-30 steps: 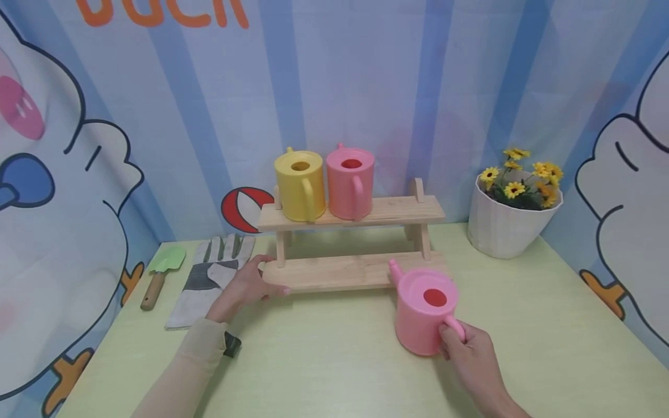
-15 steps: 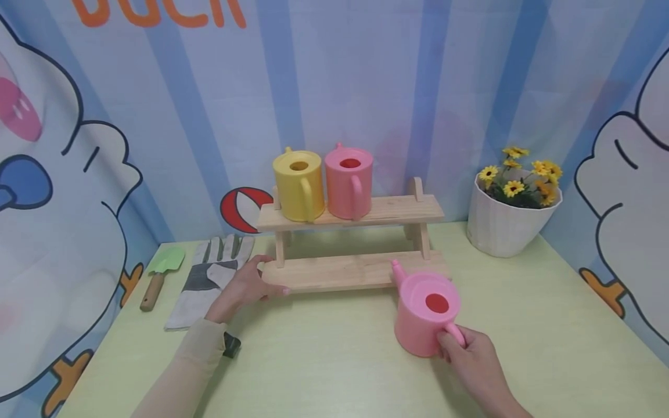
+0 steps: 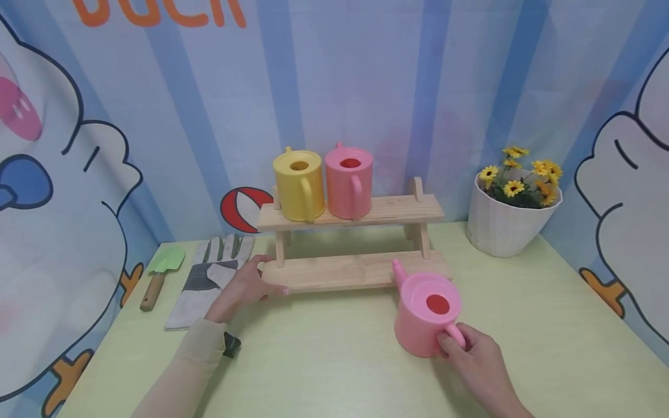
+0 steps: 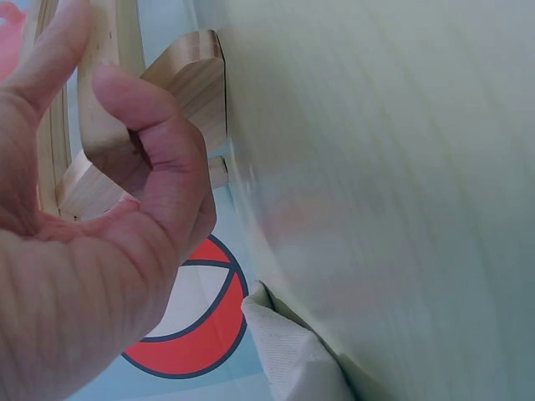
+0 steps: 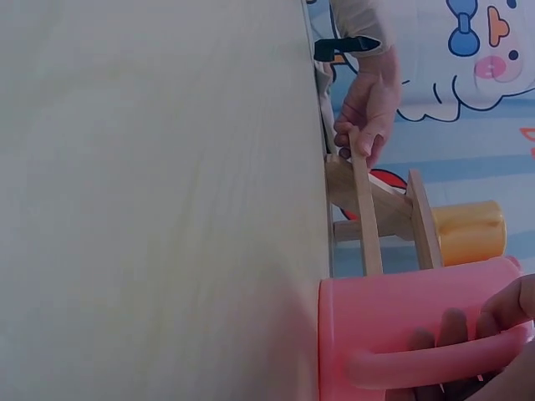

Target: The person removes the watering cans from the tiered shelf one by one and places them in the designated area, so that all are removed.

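Observation:
My right hand (image 3: 479,359) grips the handle of a pink watering can (image 3: 416,332), its fingers curled through the loop in the right wrist view. The can's base is right at the tabletop, and its spout points back toward a two-tier wooden shelf (image 3: 347,271), overlapping the lower board in the head view. At the shelf's left end, my left hand (image 3: 244,288) holds the lower board, thumb in front and fingers behind; the left wrist view shows the fingers curled about the board's end (image 4: 104,138). A yellow watering can (image 3: 292,188) and a second pink watering can (image 3: 342,188) stand on the upper board.
Left of the shelf lies a grey-and-white work glove (image 3: 193,299), partly behind my left hand. Beyond it is a green trowel (image 3: 166,259) with a wooden handle. A white pot (image 3: 502,229) of yellow flowers stands at the back right, before a printed cloth backdrop.
The pink watering can in my right hand has tipped slightly, its top shifting a little right and toward me. My left hand keeps its hold on the shelf.

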### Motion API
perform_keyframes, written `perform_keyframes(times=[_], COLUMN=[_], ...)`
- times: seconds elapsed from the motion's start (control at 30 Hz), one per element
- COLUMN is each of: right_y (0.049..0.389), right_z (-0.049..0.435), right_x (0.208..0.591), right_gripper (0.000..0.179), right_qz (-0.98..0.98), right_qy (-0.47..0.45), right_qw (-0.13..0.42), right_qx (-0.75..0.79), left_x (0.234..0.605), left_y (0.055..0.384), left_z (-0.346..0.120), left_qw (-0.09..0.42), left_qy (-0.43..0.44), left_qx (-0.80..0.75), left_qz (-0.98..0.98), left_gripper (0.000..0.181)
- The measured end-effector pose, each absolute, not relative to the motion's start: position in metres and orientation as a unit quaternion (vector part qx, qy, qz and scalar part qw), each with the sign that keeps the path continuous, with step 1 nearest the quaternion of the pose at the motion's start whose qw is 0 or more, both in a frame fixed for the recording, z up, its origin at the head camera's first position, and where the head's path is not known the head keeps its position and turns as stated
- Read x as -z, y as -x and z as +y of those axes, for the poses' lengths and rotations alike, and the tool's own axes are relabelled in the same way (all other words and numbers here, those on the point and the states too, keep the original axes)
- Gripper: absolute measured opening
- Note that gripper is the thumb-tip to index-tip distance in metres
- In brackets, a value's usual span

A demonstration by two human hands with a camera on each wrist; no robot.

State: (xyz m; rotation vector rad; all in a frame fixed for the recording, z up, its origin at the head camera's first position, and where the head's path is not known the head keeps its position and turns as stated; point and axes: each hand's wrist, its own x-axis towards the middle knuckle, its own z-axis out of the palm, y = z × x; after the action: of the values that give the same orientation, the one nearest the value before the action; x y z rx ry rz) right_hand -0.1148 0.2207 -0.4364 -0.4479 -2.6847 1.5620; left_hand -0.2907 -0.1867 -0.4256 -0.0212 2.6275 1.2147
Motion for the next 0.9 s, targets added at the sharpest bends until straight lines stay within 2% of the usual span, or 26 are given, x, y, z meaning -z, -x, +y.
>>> perform_keyframes(times=[0.17, 0.43, 0.7, 0.9], right_y=[0.112, 0.110, 0.105, 0.108], right_z=[0.224, 0.230, 0.237, 0.239], right_x=[0.435, 0.432, 0.429, 0.415], right_gripper=[0.018, 0.050, 0.051, 0.058], right_qz=[-0.867, -0.869, -0.869, -0.873], right_qy=[0.143, 0.160, 0.153, 0.173], right_qw=[0.024, 0.021, 0.056, 0.052], right_qx=[-0.476, -0.468, -0.467, -0.452], left_x=[0.425, 0.425, 0.425, 0.425], left_y=[0.291, 0.291, 0.290, 0.290], left_z=[-0.187, -0.188, -0.187, -0.186], left_qw=[0.121, 0.126, 0.126, 0.123], left_qy=[0.008, 0.003, 0.003, 0.007], left_qx=[-0.417, -0.423, -0.418, -0.413], left_qz=[0.901, 0.898, 0.900, 0.902], left_gripper=[0.101, 0.100, 0.099, 0.099])
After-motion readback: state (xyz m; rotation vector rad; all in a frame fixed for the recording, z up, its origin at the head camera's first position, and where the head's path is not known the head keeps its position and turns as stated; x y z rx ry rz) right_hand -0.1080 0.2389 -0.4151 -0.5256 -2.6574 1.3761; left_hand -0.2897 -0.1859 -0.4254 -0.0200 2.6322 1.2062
